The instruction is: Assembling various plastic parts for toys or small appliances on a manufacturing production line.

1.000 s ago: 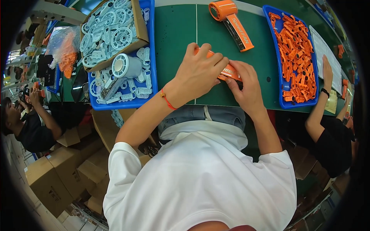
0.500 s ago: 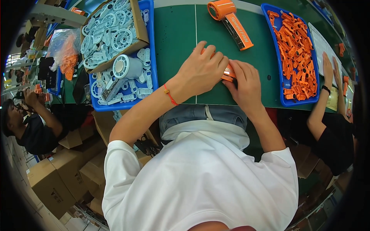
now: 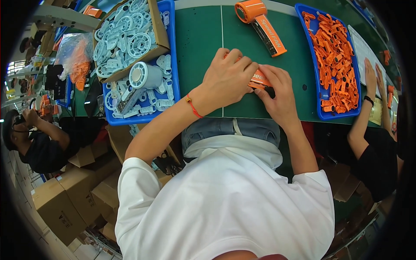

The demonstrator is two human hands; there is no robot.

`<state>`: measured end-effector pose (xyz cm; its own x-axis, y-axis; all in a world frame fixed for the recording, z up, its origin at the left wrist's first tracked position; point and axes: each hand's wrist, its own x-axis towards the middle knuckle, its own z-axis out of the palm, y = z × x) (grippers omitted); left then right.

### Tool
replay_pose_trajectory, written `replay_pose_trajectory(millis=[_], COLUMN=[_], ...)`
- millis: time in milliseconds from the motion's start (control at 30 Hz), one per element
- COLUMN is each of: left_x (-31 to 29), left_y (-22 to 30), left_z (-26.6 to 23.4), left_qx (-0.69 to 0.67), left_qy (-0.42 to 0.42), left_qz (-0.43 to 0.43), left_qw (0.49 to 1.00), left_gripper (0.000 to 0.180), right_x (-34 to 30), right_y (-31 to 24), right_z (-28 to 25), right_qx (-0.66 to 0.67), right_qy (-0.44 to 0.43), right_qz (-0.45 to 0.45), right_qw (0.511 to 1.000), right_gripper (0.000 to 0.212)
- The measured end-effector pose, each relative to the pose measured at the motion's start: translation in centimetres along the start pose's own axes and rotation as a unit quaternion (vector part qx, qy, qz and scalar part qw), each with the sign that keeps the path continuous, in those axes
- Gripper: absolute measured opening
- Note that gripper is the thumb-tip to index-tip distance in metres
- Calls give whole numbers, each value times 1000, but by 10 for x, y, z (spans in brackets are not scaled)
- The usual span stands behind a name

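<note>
Between my two hands lies an orange handheld fan point(image 3: 258, 79), mostly covered by my fingers. My left hand point(image 3: 229, 78) is closed over its left part, with a red string bracelet on that wrist. On its right end my right hand point(image 3: 276, 86) grips the handle, thumb below and fingers on top. A dark gap shows along the handle's near side. Beyond my hands another orange handheld fan point(image 3: 265, 28) lies on the green table point(image 3: 197, 39), its handle open along one side with dark inner parts showing.
At left, a blue tray point(image 3: 172, 65) holds a cardboard box of light-blue plastic parts and a light-blue fan point(image 3: 145, 76). A blue tray point(image 3: 323, 113) of small orange parts point(image 3: 333, 65) stands at right. Co-workers sit on both sides; cartons point(image 3: 65, 203) stand at lower left.
My right hand has shifted slightly on the handle, its fingers and thumb further apart, so more of the orange face and the dark gap shows. My left hand keeps its hold.
</note>
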<state>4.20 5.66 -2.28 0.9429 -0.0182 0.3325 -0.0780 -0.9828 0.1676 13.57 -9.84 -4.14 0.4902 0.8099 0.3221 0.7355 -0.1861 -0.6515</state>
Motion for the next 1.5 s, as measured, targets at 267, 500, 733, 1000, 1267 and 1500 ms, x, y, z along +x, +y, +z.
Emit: replay_pose_trajectory(millis=[267, 500, 733, 1000, 1267, 1500], left_x=[0, 0, -2, 1, -1, -1], left_y=[-1, -3, -2, -4, -4, -6], left_z=[1, 3, 6, 9, 9, 16], left_qx=[4, -2, 8, 129, 100, 115], left_qy=[7, 35, 43, 11, 28, 42], left_qz=[9, 18, 26, 62, 71, 71], left_qw=[1000, 999, 999, 990, 992, 990], left_gripper=[44, 39, 39, 31, 27, 15], right_x=[-3, 1, -7, -5, -7, -6], right_y=[0, 1, 5, 6, 0, 2], right_z=[4, 2, 11, 14, 11, 14], right_qx=[6, -14, -65, -178, -209, -123], right_qy=[14, 29, 61, 43, 27, 51], right_qz=[8, -12, -56, -91, -92, -63], right_qw=[1000, 999, 994, 979, 973, 989], right_gripper=[48, 45, 46, 50, 51, 51])
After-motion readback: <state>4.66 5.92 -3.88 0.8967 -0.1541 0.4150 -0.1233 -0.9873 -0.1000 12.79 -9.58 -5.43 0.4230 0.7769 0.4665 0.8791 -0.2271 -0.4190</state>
